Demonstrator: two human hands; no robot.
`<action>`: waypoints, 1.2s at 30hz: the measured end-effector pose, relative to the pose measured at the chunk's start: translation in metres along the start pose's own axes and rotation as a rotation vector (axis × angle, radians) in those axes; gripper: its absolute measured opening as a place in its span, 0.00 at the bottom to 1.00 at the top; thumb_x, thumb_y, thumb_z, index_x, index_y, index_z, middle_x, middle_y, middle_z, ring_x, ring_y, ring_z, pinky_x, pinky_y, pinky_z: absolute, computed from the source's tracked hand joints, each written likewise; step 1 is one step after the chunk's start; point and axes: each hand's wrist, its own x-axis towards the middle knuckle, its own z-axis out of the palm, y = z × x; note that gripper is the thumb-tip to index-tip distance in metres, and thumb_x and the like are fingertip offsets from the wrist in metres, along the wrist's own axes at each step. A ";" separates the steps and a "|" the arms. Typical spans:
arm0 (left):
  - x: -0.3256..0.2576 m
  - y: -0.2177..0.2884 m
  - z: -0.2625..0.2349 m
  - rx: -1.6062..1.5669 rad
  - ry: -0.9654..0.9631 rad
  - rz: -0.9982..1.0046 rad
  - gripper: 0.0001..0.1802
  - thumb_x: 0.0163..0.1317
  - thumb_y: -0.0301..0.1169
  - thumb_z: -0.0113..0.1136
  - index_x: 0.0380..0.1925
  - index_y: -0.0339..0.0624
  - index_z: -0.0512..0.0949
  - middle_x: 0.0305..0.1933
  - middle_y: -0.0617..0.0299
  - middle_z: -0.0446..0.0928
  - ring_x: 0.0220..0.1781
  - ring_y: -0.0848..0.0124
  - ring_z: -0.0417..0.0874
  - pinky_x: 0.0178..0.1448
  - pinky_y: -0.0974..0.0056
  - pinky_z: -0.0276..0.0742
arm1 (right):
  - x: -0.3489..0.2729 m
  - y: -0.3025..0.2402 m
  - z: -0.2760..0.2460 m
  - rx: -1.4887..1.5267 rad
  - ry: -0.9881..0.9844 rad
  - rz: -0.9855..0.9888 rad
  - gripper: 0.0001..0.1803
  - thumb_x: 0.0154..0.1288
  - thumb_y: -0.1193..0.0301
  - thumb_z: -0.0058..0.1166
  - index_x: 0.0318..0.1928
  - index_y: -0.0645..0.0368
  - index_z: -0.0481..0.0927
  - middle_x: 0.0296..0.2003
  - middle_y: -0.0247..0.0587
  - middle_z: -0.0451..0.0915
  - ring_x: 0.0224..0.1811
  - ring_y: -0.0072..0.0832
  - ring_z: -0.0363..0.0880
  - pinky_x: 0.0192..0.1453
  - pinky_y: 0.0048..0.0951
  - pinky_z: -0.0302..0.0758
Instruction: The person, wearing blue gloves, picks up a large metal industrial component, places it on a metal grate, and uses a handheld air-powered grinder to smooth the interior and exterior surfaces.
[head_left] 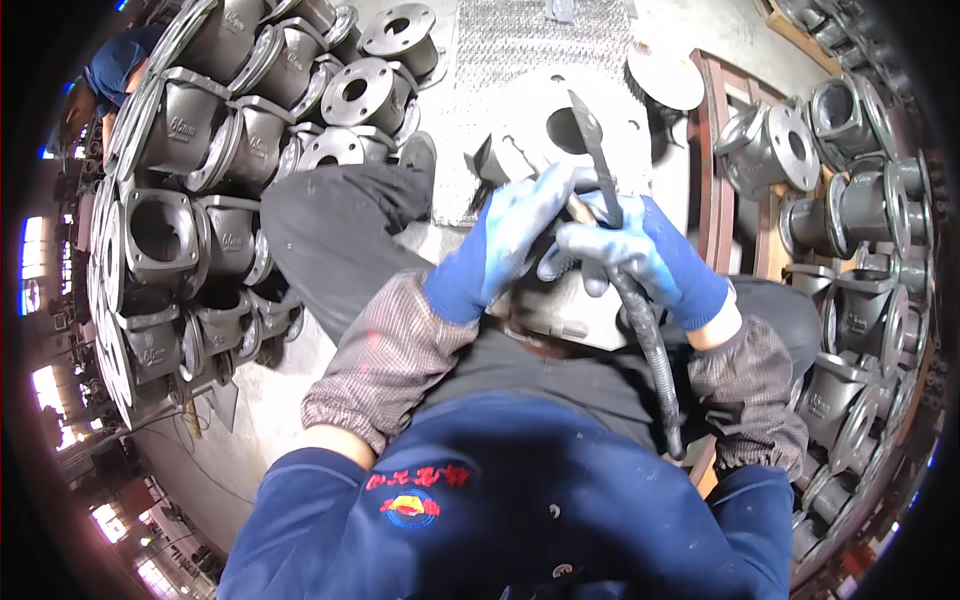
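A flanged metal casting [520, 105], bright with glare, stands between my knees, its round bore facing up. Above it my right hand [635, 250], in a white and blue glove, closes around a long dark tool with a flat blade [592, 135] and a black wrapped, ribbed handle [652, 350]. The handle's lower end lies toward my lap. My left hand [520, 235], gloved alike and slightly blurred, is curled with its fingertips beside the blade. A tan stick-like piece [579, 209] shows between the hands; what the left fingers hold is hidden.
Grey flanged castings [230, 235] are stacked high at my left, and more [855, 215] stand at my right beside a reddish-brown metal frame [714, 150]. A textured metal plate [490, 50] and a pale round disc [665, 75] lie ahead. Another person [120, 65] bends at far left.
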 end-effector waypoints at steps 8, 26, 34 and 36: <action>0.002 -0.008 0.022 -0.429 0.087 -0.271 0.23 0.70 0.43 0.36 0.46 0.32 0.70 0.41 0.54 0.75 0.40 0.70 0.77 0.44 0.69 0.74 | -0.010 0.011 -0.001 0.421 -0.041 0.228 0.28 0.68 0.52 0.39 0.52 0.67 0.72 0.35 0.45 0.81 0.23 0.21 0.79 0.21 0.17 0.73; -0.022 -0.013 0.040 -0.849 0.450 -0.394 0.24 0.68 0.44 0.43 0.42 0.30 0.75 0.41 0.55 0.77 0.43 0.69 0.77 0.49 0.66 0.74 | -0.028 -0.006 0.016 0.051 0.102 0.401 0.15 0.58 0.68 0.57 0.40 0.67 0.75 0.26 0.41 0.80 0.20 0.19 0.76 0.25 0.20 0.73; -0.062 -0.001 -0.001 -0.107 -0.005 -0.617 0.23 0.69 0.43 0.41 0.38 0.33 0.79 0.27 0.65 0.78 0.25 0.80 0.73 0.31 0.74 0.69 | -0.030 0.001 -0.018 -0.225 -0.126 0.463 0.19 0.62 0.57 0.51 0.42 0.60 0.80 0.27 0.39 0.81 0.24 0.21 0.78 0.28 0.22 0.74; -0.033 0.018 -0.032 0.136 0.169 -0.400 0.18 0.68 0.39 0.46 0.40 0.36 0.79 0.28 0.64 0.78 0.25 0.81 0.72 0.30 0.75 0.68 | -0.033 -0.008 -0.040 -0.080 0.089 0.243 0.23 0.64 0.54 0.46 0.44 0.61 0.79 0.28 0.42 0.81 0.21 0.23 0.76 0.26 0.21 0.72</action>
